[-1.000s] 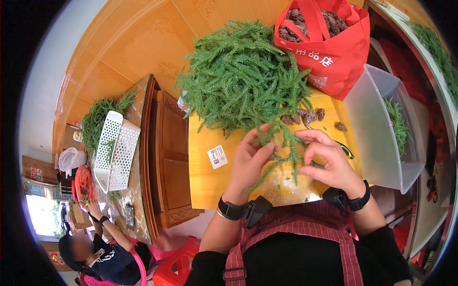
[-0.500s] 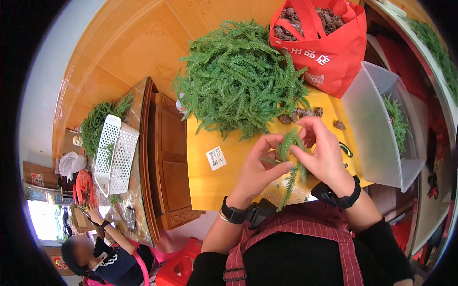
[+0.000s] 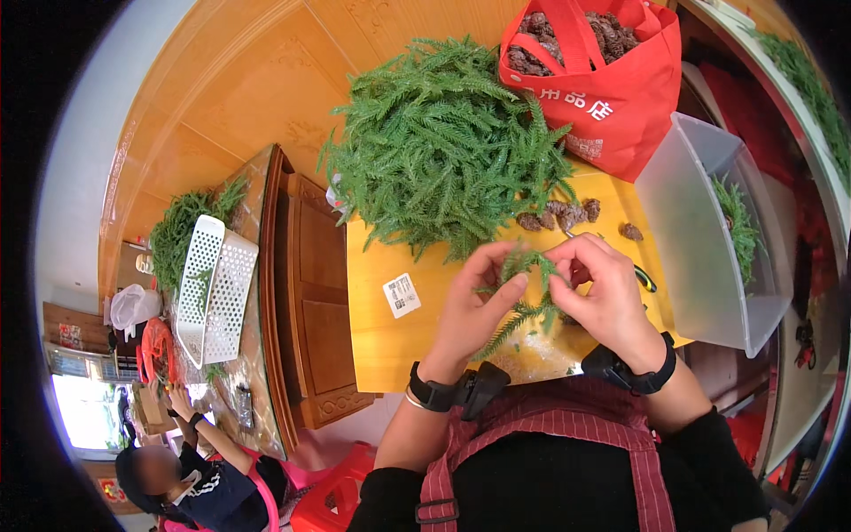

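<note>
green sprigs [image 3: 528,312] are pinched by the left hand [image 3: 474,310] and right hand [image 3: 610,293] above the yellow table [image 3: 381,348], seemingly half-worked, while a big greenery heap [image 3: 443,151] and loose pinecones [image 3: 569,215] lie beyond them, not yet taken up.

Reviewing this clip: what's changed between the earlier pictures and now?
The right hand's spread fingers have closed onto the green sprig. Since the middle picture, the sprig's lower end has swung left. The left hand stays at the sprig; the greenery pile, red bag and clear bin are unchanged.
</note>
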A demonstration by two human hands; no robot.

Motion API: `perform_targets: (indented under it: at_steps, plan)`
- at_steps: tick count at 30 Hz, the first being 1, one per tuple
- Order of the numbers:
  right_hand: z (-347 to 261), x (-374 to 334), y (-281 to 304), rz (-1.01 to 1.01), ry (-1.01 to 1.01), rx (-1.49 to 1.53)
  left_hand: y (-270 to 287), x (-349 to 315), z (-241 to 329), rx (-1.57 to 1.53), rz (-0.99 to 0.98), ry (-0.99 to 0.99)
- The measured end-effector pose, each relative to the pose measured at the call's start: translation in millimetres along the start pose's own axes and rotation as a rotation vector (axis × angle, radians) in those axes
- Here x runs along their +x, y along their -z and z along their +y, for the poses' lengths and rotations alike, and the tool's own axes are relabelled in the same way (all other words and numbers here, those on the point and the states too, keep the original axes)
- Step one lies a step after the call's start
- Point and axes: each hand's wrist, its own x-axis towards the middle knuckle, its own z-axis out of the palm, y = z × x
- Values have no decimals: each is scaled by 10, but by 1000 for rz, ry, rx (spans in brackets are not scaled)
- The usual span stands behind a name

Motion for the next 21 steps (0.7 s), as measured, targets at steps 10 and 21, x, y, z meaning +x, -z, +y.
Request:
perform_targets:
  at_steps: [10,21]
  plan:
    - [-93,-65,0,48,63,18,-34,-24,15,-206,24,100]
    - [75,-63,16,-99,-56,170,-93,-41,171,-76,38,144]
